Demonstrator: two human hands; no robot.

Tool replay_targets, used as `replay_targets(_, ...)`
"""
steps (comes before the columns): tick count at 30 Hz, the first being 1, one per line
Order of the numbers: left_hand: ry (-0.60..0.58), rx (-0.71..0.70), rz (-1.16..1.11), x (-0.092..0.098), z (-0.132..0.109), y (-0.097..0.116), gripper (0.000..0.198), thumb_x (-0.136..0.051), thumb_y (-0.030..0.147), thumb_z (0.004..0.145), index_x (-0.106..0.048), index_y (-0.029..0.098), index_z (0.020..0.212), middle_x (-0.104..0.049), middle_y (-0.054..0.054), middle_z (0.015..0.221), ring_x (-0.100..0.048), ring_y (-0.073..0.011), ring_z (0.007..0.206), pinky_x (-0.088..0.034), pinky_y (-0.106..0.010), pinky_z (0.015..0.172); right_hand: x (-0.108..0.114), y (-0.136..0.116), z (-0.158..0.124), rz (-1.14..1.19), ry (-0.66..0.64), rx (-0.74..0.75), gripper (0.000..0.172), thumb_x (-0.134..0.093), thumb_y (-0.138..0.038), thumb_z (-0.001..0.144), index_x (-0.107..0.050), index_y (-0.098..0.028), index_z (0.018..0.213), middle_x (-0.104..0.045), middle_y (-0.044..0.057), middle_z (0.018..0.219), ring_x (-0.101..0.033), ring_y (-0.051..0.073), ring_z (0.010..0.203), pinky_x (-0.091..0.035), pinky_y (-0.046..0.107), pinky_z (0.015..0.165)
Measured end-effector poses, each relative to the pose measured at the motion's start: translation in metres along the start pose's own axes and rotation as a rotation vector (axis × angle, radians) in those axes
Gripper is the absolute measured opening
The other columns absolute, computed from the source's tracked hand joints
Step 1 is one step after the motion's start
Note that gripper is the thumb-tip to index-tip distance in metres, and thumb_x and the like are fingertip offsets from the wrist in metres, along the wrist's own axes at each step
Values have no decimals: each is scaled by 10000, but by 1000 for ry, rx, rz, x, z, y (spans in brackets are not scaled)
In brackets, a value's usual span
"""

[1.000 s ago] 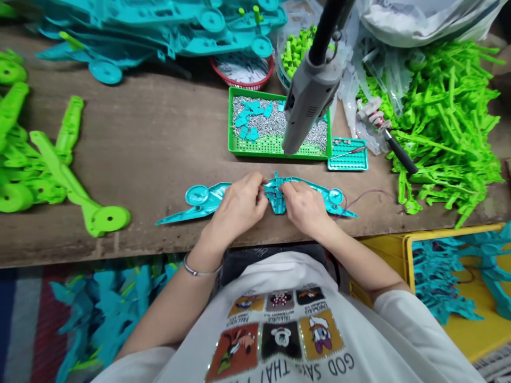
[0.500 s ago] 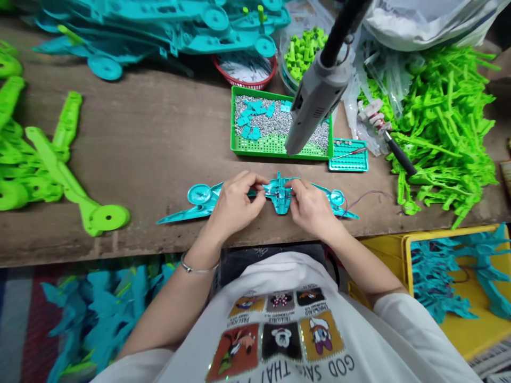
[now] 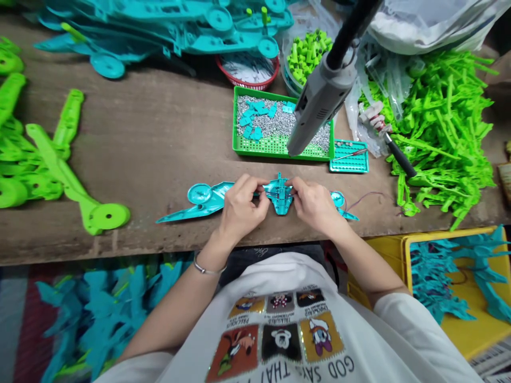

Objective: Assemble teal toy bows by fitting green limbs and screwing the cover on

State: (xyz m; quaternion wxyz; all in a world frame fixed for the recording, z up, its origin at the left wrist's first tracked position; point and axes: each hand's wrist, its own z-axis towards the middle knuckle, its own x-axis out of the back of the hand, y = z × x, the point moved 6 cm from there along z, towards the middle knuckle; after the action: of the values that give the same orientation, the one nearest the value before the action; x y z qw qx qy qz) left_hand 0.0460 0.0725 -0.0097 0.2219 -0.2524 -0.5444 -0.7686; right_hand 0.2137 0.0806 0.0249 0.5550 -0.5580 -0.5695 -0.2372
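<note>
A long teal plastic shell [image 3: 281, 199] lies hollow side up near the table's front edge, with a pointed arm and a round disc at each end. My left hand [image 3: 245, 206] rests over its left arm, thumb and index finger pinched at the middle section. Across from it, my right hand [image 3: 317, 205] is also closed, its fingertips at the right side of that section. A thin dark wire seems to run between the fingertips; the exact grip is partly hidden. The loose purple wire [image 3: 365, 196] trails out to the right of the shell.
A green tray [image 3: 279, 151] of screws and small teal pieces stands behind the shell, beside a small teal tray [image 3: 348, 164] with a screwdriver. A grey tool [image 3: 319, 101] hangs above. Lime parts [image 3: 451, 138] are heaped right, lime arms [image 3: 72, 181] left. A yellow crate [image 3: 407, 266] sits lower right.
My left hand has shifted slightly right and down, its fingertips still at the shell's middle. My right hand has moved slightly right, covering more of the right arm. The shell stays in place.
</note>
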Motion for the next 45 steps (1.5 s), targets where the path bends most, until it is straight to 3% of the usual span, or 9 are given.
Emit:
replay_targets(7, 9, 24, 6, 0, 0, 0, 218, -565, 135, 862, -662, 182, 1052, -666, -49, 952, -653, -185, 865, -544, -321, 818, -5, 1, 2, 50, -2, 40, 396, -460, -85, 917, -562, -172, 1289, -759, 95, 1115, -719, 238, 998, -482, 295, 828)
replay_targets(18, 79, -42, -33, 2, 0, 0, 268, -584, 78, 799, -682, 182, 1026, -659, -32, 908, -654, -180, 831, -541, -312, 778, -14, 7, 11, 257, 164, 282, 362, -464, -18, 834, -591, -159, 1142, -704, 100, 1036, -673, 223, 908, -494, 304, 794)
replay_targets(22, 172, 24, -91, 10, 0, -4, 269, -596, 76, 782, -703, 191, 1001, -645, -7, 854, -643, -164, 793, -525, -294, 745, -6, 14, 10, 352, 201, 251, 272, -521, -59, 839, -619, -179, 1062, -719, 70, 1016, -676, 212, 936, -500, 314, 857)
replay_targets(25, 206, 49, -130, 13, 0, -6, 278, -594, 67, 768, -706, 190, 991, -637, 4, 833, -636, -149, 772, -515, -280, 733, 8, 33, 12, 306, 265, 119, 213, -566, -121, 844, -650, -181, 1030, -725, 77, 1022, -659, 241, 987, -484, 368, 924)
replay_targets(29, 196, 3, -110, 10, -3, -6, 277, -598, 77, 752, -707, 192, 980, -639, 1, 825, -628, -149, 755, -504, -281, 711, 8, 50, 25, 278, 105, 15, 231, -625, -209, 829, -672, -161, 1051, -721, 90, 1039, -644, 254, 984, -486, 386, 916)
replay_targets(34, 267, -33, -35, 7, -15, -9, 308, -622, 101, 735, -707, 206, 1012, -657, -12, 836, -632, -177, 764, -511, -314, 720, -5, 43, 37, 257, -120, -3, 449, -717, -319, 780, -644, -159, 1194, -696, 115, 1186, -645, 275, 1092, -490, 386, 956)
replay_targets(39, 328, -50, -3, 4, -24, -11, 301, -632, 101, 727, -710, 204, 998, -667, -26, 826, -636, -191, 759, -512, -329, 715, -16, 36, 45, 201, -200, -3, 529, -727, -267, 729, -615, -158, 1235, -662, 133, 1253, -624, 301, 1166, -476, 403, 998)
replay_targets(45, 330, -96, 8, 3, -26, -10, 312, -644, 91, 722, -700, 210, 1005, -679, -29, 849, -635, -188, 756, -518, -330, 723, -21, 36, 55, 284, -225, -97, 414, -725, -217, 667, -646, -173, 1071, -702, 50, 1017, -635, 216, 908, -466, 292, 766)
